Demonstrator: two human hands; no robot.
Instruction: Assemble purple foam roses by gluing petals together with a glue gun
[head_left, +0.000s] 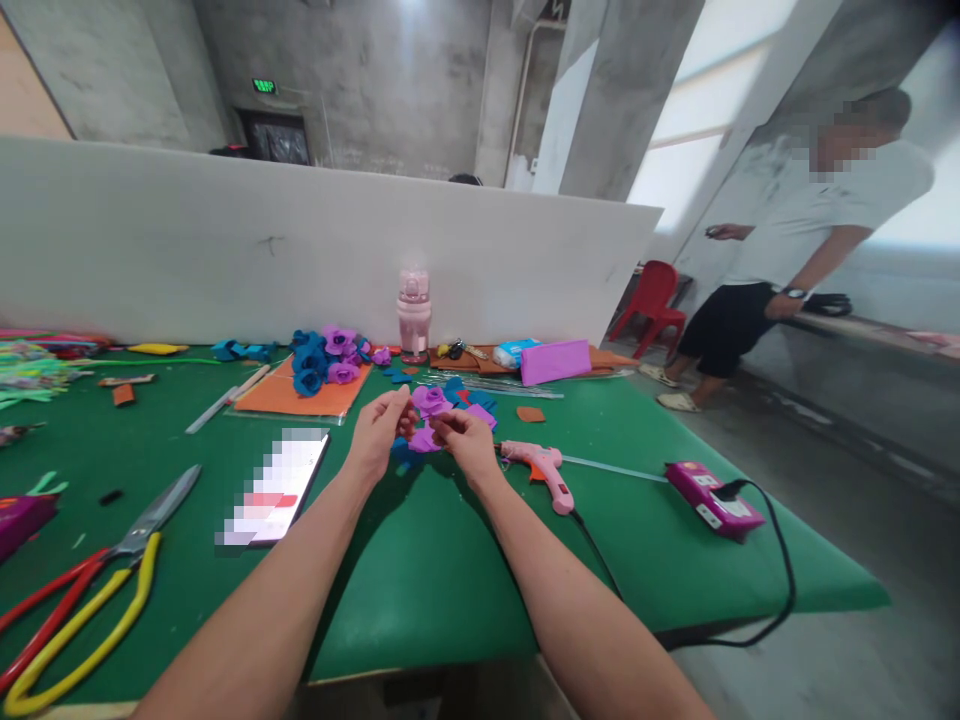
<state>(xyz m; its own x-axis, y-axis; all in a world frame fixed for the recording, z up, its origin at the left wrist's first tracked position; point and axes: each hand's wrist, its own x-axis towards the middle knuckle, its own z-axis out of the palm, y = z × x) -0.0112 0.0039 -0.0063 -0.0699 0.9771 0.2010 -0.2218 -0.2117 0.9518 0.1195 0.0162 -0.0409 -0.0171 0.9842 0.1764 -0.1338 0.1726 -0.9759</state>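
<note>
My left hand (381,432) is closed, with thumb and fingertips pinched at the left side of a small purple flower (432,401), apparently paper. My right hand (471,445) is closed too, its fingertips together at the flower's lower right edge. Fingers partly hide the grip. Blue and purple petal pieces (480,412) lie just behind and under the hands. Right of my right hand rests a pink glue gun (541,466) with a clear glue stick (615,467) in its back. Finished blue and purple flowers (319,362) sit on an orange sheet (289,395) at the back.
Large scissors (135,550) and a phone (281,490) lie on the green table (420,610) to the left. A purple power strip (712,497) with a black cord is at right. A pink bottle (414,318) stands by the white partition (315,250). Another person (802,220) stands beyond the table.
</note>
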